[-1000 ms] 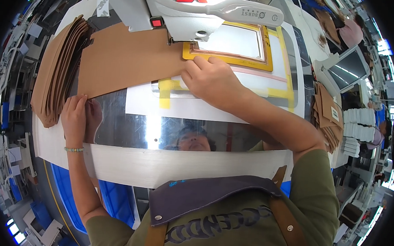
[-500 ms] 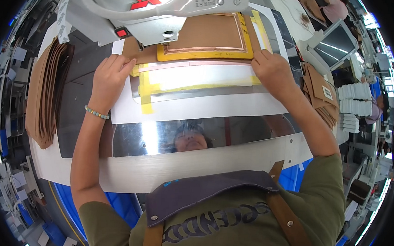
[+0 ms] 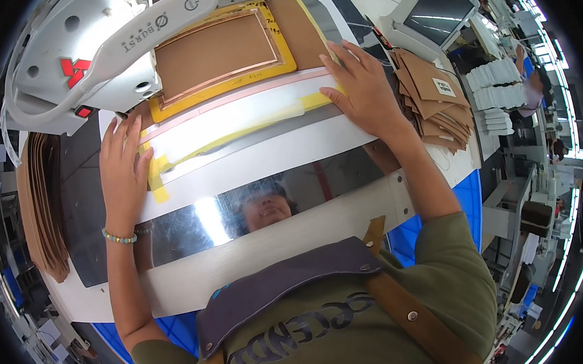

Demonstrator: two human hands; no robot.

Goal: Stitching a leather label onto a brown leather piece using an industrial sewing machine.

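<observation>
My left hand (image 3: 124, 173) lies with fingers stretched out at the left end of a brown sheet (image 3: 304, 34), by the yellow tape. My right hand (image 3: 364, 87) has its fingers spread over the sheet's right end and a strip of yellow tape (image 3: 317, 101). Between my hands, a yellow rectangular frame (image 3: 288, 58) with a copper-coloured inner border rests on the brown sheet. In front of it is a white template (image 3: 235, 123) edged with yellow tape and a pink strip. The fingertips of my left hand are close to the sewing machine head (image 3: 123, 68).
A shiny metal plate (image 3: 190, 223) lies along the table's near side. Stacks of brown pieces stand at the left (image 3: 39, 208) and right (image 3: 435, 90). A screen (image 3: 439, 15) is at the back right, with white bundles (image 3: 494, 84) beyond the right stack.
My fingers have gone from closed at the brown sheet's two ends to stretched out. The view has turned, so the machine head and yellow frame appear farther left and tilted.
</observation>
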